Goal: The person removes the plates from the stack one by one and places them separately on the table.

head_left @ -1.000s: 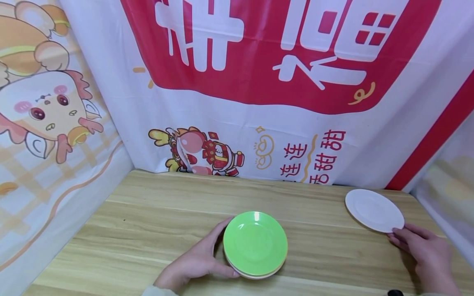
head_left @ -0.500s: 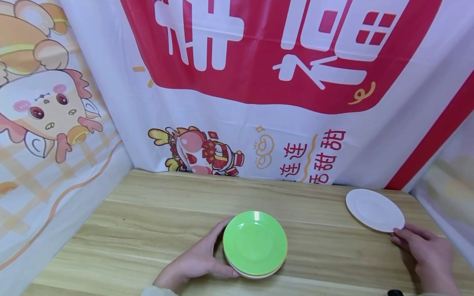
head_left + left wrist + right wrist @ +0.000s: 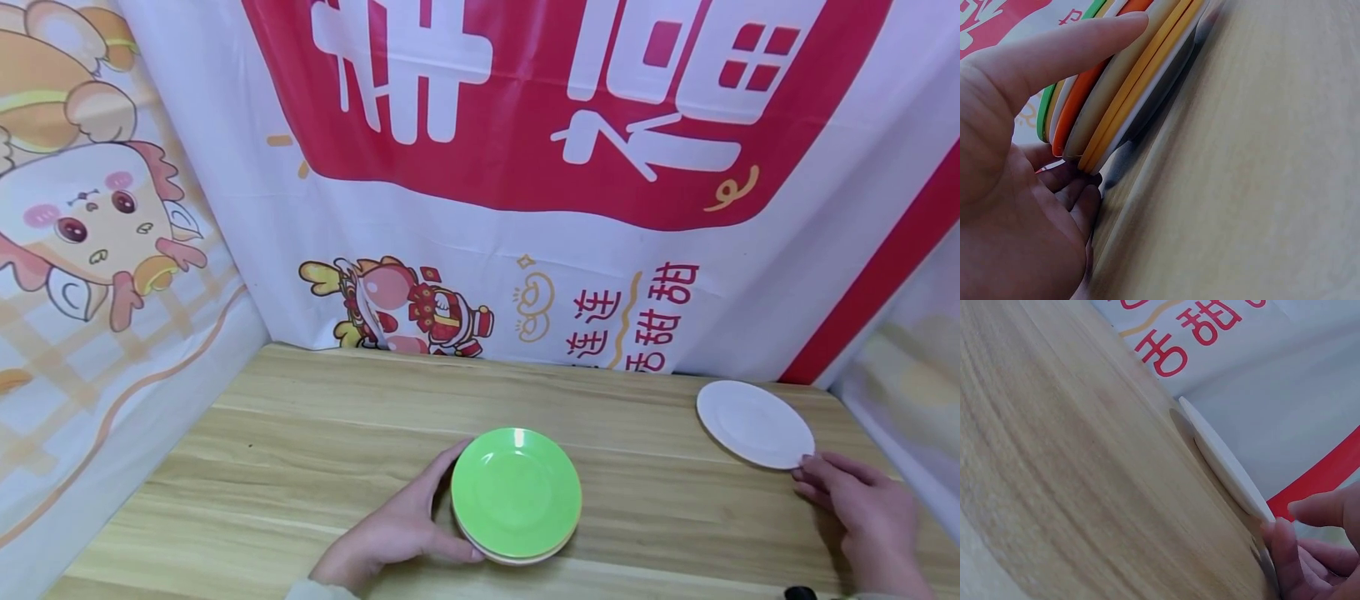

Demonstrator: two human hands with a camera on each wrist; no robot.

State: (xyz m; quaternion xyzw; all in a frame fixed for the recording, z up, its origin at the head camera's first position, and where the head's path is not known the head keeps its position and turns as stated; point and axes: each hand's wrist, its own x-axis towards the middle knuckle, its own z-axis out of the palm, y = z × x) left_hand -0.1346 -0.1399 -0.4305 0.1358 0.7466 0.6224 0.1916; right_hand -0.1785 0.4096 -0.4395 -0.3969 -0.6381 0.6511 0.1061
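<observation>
A stack of small plates with a glossy green one (image 3: 517,492) on top sits at the near middle of the wooden table. My left hand (image 3: 408,521) grips the stack from its left side, thumb and fingers spread around the rims. In the left wrist view the stacked edges (image 3: 1100,106) are green, white, orange, beige and yellow, the thumb along them and the fingertips low at the rims. At the right lies a white plate (image 3: 755,425). My right hand (image 3: 873,504) holds its near right rim at the fingertips; the right wrist view shows bent fingers (image 3: 1284,547) at that rim.
A white and red printed cloth (image 3: 525,192) hangs along the table's back edge. Another cloth with cartoon figures (image 3: 82,217) closes the left side, and pale cloth (image 3: 911,375) hangs at the right. A small black object (image 3: 800,593) shows at the bottom edge.
The white plate has shifted very slightly left, and my right thumb now sits farther out at its rim. My left hand and the plate stack have stayed put.
</observation>
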